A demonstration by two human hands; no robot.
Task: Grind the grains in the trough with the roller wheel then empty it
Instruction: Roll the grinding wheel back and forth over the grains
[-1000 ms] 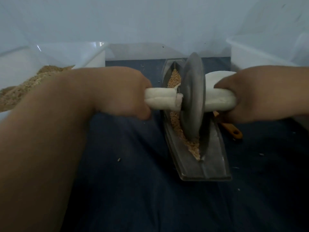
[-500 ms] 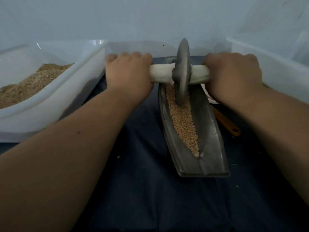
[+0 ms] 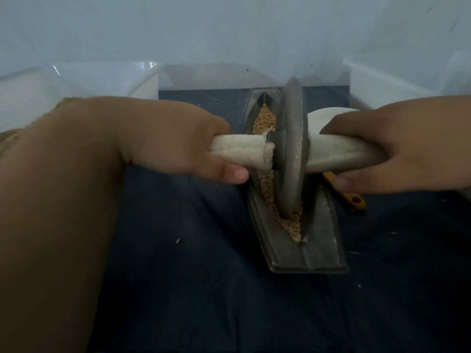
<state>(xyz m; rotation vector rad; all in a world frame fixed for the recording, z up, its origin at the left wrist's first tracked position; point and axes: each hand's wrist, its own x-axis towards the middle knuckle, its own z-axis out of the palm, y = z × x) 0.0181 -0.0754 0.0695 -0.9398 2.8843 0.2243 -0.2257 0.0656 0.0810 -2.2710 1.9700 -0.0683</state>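
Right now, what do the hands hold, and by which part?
Both grip the roller wheel by its wrapped axle: left hand one end, right hand the other.

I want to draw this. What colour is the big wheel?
The wheel is dull grey, clearest in the head view.

The dark desk (image 3: 178,289) bears the trough (image 3: 323,250) between left grip (image 3: 178,143) and right grip (image 3: 397,149), with an orange handle (image 3: 353,198) under the right grip.

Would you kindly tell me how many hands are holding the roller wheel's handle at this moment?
2. The left hand grips the cloth-wrapped handle on the left of the roller wheel; the right hand grips it on the wheel's right.
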